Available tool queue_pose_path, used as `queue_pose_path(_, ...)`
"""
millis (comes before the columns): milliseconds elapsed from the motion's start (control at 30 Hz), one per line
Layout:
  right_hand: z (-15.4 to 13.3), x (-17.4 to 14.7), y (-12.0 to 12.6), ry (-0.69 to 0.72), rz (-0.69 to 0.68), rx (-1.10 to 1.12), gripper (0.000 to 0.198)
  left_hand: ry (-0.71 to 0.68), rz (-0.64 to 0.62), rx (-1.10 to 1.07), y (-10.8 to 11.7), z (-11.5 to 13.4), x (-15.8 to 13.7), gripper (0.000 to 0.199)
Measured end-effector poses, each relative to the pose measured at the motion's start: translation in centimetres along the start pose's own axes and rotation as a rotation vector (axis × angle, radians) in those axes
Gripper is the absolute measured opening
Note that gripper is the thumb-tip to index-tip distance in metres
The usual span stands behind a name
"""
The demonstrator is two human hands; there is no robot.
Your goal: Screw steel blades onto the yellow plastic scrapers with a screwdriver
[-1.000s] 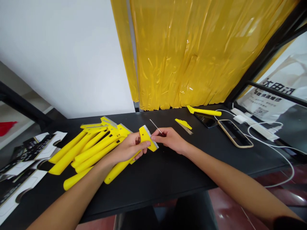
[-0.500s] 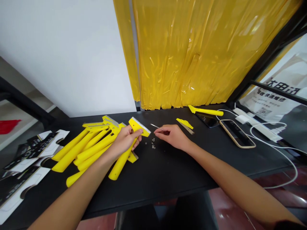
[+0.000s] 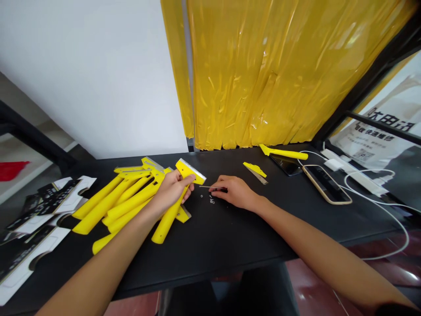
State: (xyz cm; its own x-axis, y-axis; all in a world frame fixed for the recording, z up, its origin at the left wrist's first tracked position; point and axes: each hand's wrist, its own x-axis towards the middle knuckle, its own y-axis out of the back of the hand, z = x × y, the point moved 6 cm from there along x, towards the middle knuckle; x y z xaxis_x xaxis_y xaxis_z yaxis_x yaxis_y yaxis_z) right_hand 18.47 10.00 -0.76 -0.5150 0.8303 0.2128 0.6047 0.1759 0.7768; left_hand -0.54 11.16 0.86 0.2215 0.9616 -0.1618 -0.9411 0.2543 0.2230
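1. The left hand (image 3: 176, 188) gripped a yellow scraper (image 3: 188, 169) beside other scrapers (image 3: 133, 202).
2. The right hand (image 3: 236, 192) pinched a thin rod (image 3: 206, 187) (tip pointing left) near small metal parts (image 3: 212, 201) on the table (image 3: 230, 241).

Looked from head height, forward and down, across the flat black tabletop (image 3: 243, 237); hung close, catching the bare left hand (image 3: 174, 188) and bare right hand (image 3: 235, 191) just below mid-frame; faced the glossy yellow plastic sheeting (image 3: 250, 79) beyond and glimpsed shiny red flooring (image 3: 315, 281) past the near edge.
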Motion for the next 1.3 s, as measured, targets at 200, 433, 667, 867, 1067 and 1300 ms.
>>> queue_pose_path(200, -0.2, 0.0, -0.1, 0.025, 0.028, 0.029, 0.013, -0.011, -0.047, -0.062, -0.2, -0.4, 0.2, 0.028)
queue_pose_path(433, 0.0, 0.2, 0.7, 0.041, 0.062, 0.173, 0.014, -0.021, -0.064, -0.078, -0.2, -0.4, 0.2, 0.029)
queue_pose_path(667, 1.1, 0.0, 0.9, -0.04, 0.079, -0.049, 0.014, -0.061, 0.014, -0.038, 0.2, 0.2, 0.1, 0.032)
queue_pose_path(867, 0.5, -0.2, 0.5, -0.011, 0.065, -0.073, 0.015, -0.092, 0.049, -0.074, 0.7, 0.2, 0.3, 0.028)
queue_pose_path(1067, 0.5, 0.0, 0.4, -0.025, 0.069, -0.062, 0.011, -0.069, 0.019, -0.059, 0.2, 0.4, 0.1, 0.03)
queue_pose_path(1300, -1.2, -0.3, 1.6, 0.1, 0.23, 0.036, 0.01, -0.013, -0.005, -0.12, -0.2, 0.3, -0.1, 0.029)
